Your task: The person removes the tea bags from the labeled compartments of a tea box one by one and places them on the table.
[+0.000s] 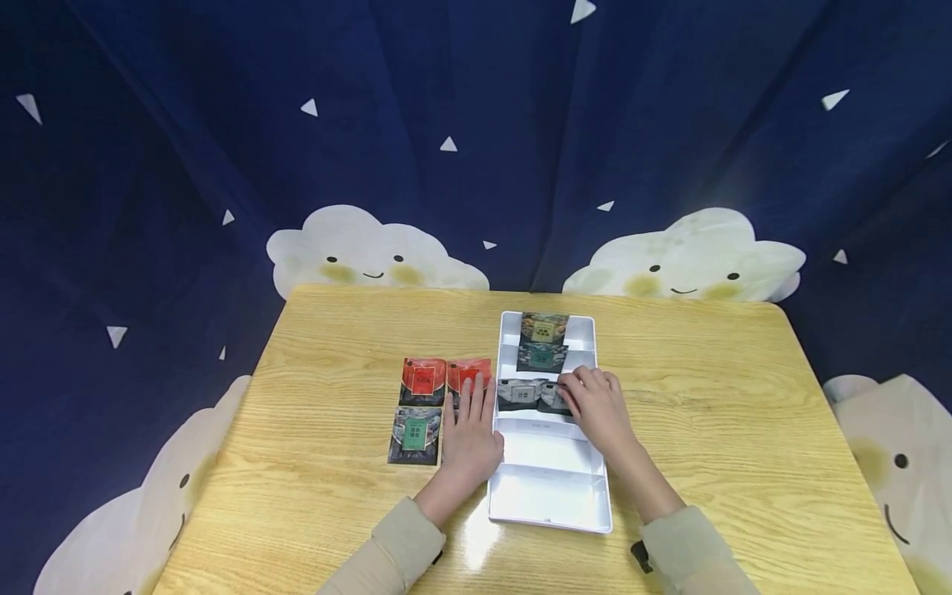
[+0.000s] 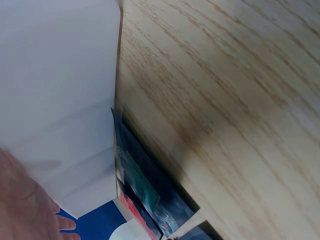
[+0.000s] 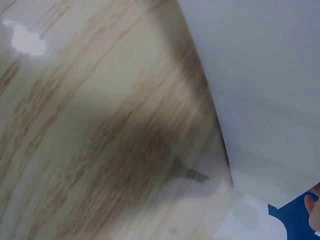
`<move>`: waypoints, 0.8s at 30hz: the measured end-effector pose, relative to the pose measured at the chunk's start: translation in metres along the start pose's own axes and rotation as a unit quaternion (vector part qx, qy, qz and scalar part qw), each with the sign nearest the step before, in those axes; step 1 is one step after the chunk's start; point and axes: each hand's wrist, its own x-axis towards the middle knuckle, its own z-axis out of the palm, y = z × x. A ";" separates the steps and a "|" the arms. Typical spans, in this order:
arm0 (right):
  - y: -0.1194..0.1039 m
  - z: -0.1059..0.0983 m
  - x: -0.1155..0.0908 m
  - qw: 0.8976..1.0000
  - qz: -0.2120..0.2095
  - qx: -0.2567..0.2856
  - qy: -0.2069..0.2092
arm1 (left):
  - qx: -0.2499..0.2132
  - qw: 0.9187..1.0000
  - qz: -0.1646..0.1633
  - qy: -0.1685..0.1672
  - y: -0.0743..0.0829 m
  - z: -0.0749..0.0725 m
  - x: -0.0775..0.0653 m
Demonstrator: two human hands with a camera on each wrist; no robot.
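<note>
A white divided tray (image 1: pixel 549 498) lies on the wooden table. My right hand (image 1: pixel 597 406) reaches over its right edge, thumb and fingers pinching a grey-labelled packet (image 1: pixel 552 398) in the middle compartment. Another grey-labelled packet (image 1: pixel 518 395) stands to its left. Left of the tray, my left hand (image 1: pixel 473 438) has its fingers straight over a red packet (image 1: pixel 463 372), partly covering it. In the left wrist view, that hand (image 2: pixel 25 205) shows beside the tray's wall. Only a bit of the right hand (image 3: pixel 315 212) shows in the right wrist view.
A gold-labelled packet (image 1: pixel 544 328) and a green-labelled packet (image 1: pixel 542 357) stand in the tray's far compartments. Left of my left hand lie another red packet (image 1: pixel 423 381) and a green-labelled packet (image 1: pixel 415 435). A dark blue curtain (image 1: pixel 513 165) hangs behind the table.
</note>
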 end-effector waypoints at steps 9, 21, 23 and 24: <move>0.000 0.003 -0.001 1.000 -0.006 -0.003 0.002 | 0.008 1.000 -0.001 -0.004 0.000 0.000 0.001; -0.002 -0.001 -0.003 1.000 0.000 0.005 -0.003 | 0.011 1.000 0.001 -0.004 0.000 0.000 0.000; -0.003 -0.004 -0.003 1.000 0.001 0.014 0.005 | 0.009 1.000 0.001 -0.004 0.000 0.000 0.000; -0.004 -0.006 -0.003 1.000 0.002 0.019 0.011 | 0.008 1.000 0.002 -0.003 0.000 0.001 0.000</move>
